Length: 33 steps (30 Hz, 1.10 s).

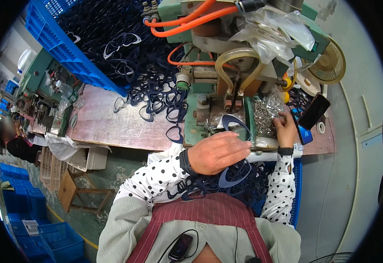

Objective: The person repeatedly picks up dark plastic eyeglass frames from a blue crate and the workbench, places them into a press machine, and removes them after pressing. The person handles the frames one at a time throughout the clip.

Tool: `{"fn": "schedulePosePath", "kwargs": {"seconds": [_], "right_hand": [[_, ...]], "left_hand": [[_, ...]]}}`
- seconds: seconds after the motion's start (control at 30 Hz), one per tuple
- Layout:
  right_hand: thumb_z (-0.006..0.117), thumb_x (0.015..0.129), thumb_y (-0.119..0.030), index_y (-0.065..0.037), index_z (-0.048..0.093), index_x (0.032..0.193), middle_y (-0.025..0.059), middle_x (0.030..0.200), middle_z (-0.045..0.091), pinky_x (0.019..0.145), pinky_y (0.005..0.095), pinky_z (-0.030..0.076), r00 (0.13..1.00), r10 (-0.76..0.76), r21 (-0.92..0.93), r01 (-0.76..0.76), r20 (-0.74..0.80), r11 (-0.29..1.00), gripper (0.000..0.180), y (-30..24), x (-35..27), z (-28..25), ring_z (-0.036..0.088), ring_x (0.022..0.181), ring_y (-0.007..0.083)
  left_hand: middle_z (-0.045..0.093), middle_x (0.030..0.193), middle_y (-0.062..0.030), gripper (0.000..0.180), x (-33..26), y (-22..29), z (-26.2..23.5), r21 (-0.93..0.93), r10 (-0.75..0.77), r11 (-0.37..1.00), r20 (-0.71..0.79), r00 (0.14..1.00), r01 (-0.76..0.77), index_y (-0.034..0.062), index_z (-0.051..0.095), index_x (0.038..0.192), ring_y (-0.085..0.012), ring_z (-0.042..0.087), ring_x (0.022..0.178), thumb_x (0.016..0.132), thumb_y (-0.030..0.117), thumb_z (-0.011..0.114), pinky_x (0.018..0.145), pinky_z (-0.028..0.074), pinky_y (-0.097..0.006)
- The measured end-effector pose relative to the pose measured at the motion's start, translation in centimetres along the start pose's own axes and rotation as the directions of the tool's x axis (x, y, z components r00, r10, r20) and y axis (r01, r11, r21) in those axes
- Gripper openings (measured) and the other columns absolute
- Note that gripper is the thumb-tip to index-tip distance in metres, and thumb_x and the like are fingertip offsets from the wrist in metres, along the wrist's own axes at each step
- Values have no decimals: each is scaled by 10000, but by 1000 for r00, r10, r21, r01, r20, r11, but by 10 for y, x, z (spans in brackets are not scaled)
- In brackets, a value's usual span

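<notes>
My left hand [218, 151] is closed around a dark blue heart-shaped glasses frame [234, 123], holding it up in front of the green press machine [209, 74]. My right hand [286, 124] reaches into a clear bag of small metal parts [264, 115] beside the machine, fingers pinched in the pile; whether it grips a piece is hidden. More dark blue frames [233, 177] lie in a heap in my lap just below the left hand.
A blue crate [60, 41] full of dark frames sits at the back left, with loose frames [158, 94] spilled on the worn pink bench [108, 122]. A black phone [314, 110] and a small fan [329, 65] are at right. Another person [18, 144] sits at far left.
</notes>
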State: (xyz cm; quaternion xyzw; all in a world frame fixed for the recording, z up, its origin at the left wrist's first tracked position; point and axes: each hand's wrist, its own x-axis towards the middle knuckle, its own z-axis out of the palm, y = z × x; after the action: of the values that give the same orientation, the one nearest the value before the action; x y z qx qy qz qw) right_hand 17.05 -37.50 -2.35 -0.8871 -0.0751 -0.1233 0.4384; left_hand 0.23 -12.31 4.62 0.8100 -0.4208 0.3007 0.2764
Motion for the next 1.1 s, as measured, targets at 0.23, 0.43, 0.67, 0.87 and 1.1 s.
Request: {"fn": "schedulePosePath", "kwargs": {"seconds": [0.23,0.43,0.67,0.87,1.1], "right_hand": [[744,776,-230,-82,695,959,146,887,667,708,422,503,971,-191,-435,236,145,869,240,1,-27,8,637,839,344],[687,825,-152,-50,686,912,130,803,673,666,356,492,995,-86,-101,90,42,991,134,16,-18,15,646,714,280],[655,878,-160,-40,666,913,101,745,663,664,339,484,997,-24,80,29,-70,996,125,30,-16,20,631,691,230],[646,873,-152,-49,664,918,140,819,679,697,389,499,987,-77,-54,70,-142,996,114,15,-20,20,657,765,292],[607,894,-99,-47,615,1006,131,845,665,667,382,500,973,-133,-12,133,-187,991,123,27,-20,25,656,745,265]], "left_hand": [[611,1239,-188,368,0,0,5,16,6,1000,-29,1000,-5,-41,588,1195,-297,614,1105,832,15,584,981,480,-459],[594,1291,-134,367,-3,8,2,98,-34,995,-4,999,34,64,608,1218,-285,612,1117,855,107,619,1017,418,-495],[642,875,-103,42,-79,-61,-22,336,-260,831,-469,844,442,65,615,864,-296,601,729,834,91,628,616,489,-383],[589,891,-120,161,-138,-163,-40,566,-690,208,-493,530,798,97,693,957,-333,592,779,806,143,661,648,491,-425],[619,1047,-50,237,-148,-181,-49,831,-831,70,-257,493,552,123,727,923,-257,477,1180,766,281,647,979,306,-597]]}}
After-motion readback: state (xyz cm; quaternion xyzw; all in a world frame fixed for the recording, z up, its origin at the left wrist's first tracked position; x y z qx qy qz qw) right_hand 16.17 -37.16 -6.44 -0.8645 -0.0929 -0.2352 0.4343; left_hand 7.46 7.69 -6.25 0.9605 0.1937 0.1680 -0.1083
